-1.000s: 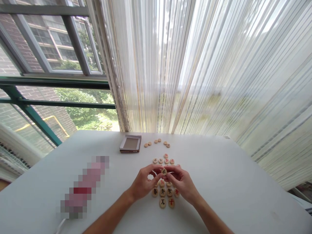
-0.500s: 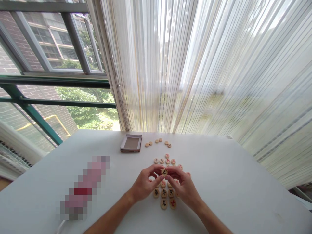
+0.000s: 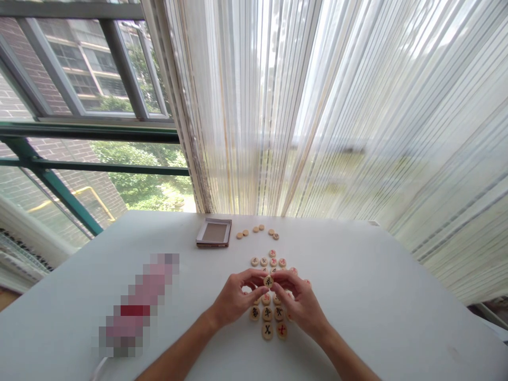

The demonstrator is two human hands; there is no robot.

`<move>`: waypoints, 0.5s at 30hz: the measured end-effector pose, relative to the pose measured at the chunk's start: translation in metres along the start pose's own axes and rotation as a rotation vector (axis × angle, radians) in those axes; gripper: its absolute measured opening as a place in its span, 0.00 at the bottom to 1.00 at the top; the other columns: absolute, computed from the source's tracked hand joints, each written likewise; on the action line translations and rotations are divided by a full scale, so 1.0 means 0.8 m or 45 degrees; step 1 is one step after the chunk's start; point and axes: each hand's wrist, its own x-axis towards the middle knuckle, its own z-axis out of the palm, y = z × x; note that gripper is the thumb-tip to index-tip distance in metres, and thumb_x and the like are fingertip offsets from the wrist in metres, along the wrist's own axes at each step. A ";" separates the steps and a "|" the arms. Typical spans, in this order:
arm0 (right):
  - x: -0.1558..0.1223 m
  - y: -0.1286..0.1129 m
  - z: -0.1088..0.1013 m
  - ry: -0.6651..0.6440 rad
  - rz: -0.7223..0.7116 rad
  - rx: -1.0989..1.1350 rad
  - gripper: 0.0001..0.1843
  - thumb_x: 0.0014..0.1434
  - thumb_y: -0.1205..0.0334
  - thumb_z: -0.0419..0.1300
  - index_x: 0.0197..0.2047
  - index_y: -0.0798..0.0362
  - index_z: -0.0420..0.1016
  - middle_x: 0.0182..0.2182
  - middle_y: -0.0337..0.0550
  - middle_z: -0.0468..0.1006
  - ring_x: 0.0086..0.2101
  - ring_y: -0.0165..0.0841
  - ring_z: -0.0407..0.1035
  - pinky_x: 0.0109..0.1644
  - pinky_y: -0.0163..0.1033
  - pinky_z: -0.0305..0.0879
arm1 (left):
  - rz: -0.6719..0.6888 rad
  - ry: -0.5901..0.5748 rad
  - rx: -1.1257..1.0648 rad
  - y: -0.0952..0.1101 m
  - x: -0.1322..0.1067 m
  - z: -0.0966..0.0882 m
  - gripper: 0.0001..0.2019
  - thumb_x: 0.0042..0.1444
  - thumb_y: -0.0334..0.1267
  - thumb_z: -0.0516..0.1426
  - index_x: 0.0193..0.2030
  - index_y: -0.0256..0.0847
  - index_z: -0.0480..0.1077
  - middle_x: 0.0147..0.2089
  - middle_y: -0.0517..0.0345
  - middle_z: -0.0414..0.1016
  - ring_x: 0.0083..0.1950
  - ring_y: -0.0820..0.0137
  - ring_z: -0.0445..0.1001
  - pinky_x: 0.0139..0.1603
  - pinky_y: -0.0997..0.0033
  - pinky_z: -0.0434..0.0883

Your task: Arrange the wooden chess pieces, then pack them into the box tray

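Pinching round, black-marked disc (image 3: 269, 281), six o'clock, in closed fingertip grip of left hand (image 3: 234, 295) and right hand (image 3: 300, 302); partly hiding wooden pieces (image 3: 267, 313) below. Can't make out pixelated pink item (image 3: 137, 304), eight o'clock.

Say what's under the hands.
Partly under the left hand and right hand: round pale wooden discs with black or red characters. Whatever else the hands cover is hidden.
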 end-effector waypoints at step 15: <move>0.001 0.001 -0.001 -0.042 0.032 -0.028 0.08 0.61 0.56 0.63 0.41 0.50 0.75 0.35 0.42 0.78 0.34 0.34 0.73 0.39 0.38 0.72 | 0.193 0.012 0.185 0.003 -0.004 0.003 0.15 0.59 0.41 0.60 0.53 0.43 0.74 0.43 0.54 0.81 0.40 0.68 0.79 0.45 0.70 0.76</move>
